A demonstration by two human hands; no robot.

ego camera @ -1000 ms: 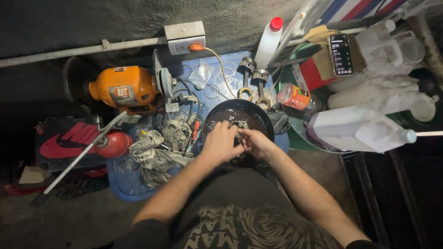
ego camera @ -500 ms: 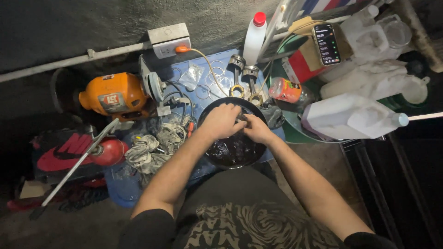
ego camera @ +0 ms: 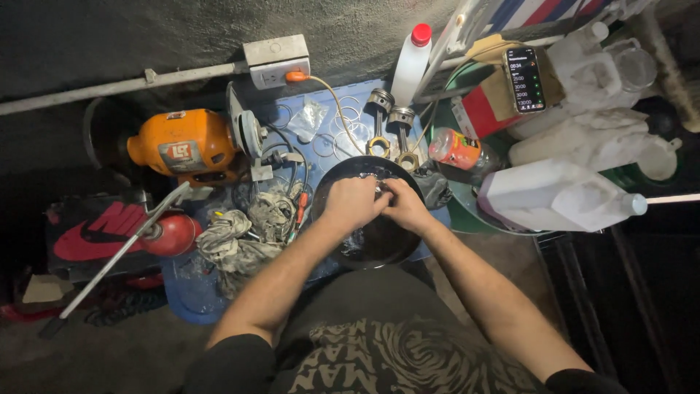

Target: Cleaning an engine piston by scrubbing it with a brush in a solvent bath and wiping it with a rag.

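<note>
Both hands, the left hand (ego camera: 355, 205) and right hand (ego camera: 403, 206), were closed together on a small metal part over the black basin (ego camera: 379, 244); two pistons (ego camera: 385, 120) lay beyond, seemingly awaiting cleaning.

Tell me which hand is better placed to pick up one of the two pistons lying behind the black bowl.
Right hand, probably. It lies nearer the pistons, just behind the black bowl; the left hand sits farther left.

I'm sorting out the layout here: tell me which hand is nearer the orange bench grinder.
Left. The left hand is over the black pan's left side, on the side toward the orange bench grinder. The right hand sits just beyond it, farther away.
</note>
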